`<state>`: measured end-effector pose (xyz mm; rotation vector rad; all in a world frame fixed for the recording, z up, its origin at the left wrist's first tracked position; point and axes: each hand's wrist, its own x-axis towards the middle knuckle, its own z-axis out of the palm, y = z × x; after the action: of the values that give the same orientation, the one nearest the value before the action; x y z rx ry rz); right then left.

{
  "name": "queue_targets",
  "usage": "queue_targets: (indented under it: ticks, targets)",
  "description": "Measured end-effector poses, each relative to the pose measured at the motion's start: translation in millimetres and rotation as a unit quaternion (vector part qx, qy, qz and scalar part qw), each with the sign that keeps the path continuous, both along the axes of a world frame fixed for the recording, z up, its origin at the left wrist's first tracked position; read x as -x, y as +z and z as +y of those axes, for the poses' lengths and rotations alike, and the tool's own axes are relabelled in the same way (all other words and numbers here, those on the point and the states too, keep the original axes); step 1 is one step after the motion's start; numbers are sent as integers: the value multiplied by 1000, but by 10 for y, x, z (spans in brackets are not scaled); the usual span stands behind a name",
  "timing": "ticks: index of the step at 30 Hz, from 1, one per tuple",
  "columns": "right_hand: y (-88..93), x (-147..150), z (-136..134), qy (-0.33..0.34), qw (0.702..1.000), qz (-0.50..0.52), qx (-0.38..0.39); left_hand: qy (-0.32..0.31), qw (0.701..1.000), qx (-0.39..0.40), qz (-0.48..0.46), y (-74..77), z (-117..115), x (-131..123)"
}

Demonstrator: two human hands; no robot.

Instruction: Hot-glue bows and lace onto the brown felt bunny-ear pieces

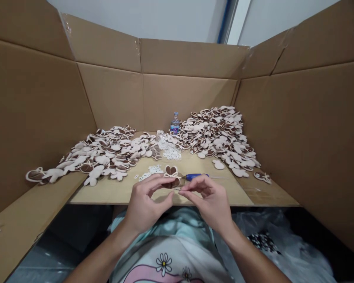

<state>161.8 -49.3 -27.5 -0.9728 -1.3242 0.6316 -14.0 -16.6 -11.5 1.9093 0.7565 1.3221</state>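
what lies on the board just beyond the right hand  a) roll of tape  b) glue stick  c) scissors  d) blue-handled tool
d, a blue-handled tool lies on the board just beyond the right hand

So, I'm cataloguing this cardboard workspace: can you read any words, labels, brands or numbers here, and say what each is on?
The water bottle has a blue and pink label, but its lettering is too small and blurred to read.
No other readable text shows, including on the blue tool handle or the shirt.
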Motion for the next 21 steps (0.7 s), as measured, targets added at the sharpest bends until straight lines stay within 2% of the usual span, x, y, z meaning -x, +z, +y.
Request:
queue_targets:
  ticks: [7, 21]
  targets:
    - [-12, 10, -7, -15, 1000, -21, -14, 17, 1000, -8, -6, -23, -7, -24]
    - [-32, 27, -25, -61, 994, -82, -28, 5, 1000, 5, -21, -25, -2, -36]
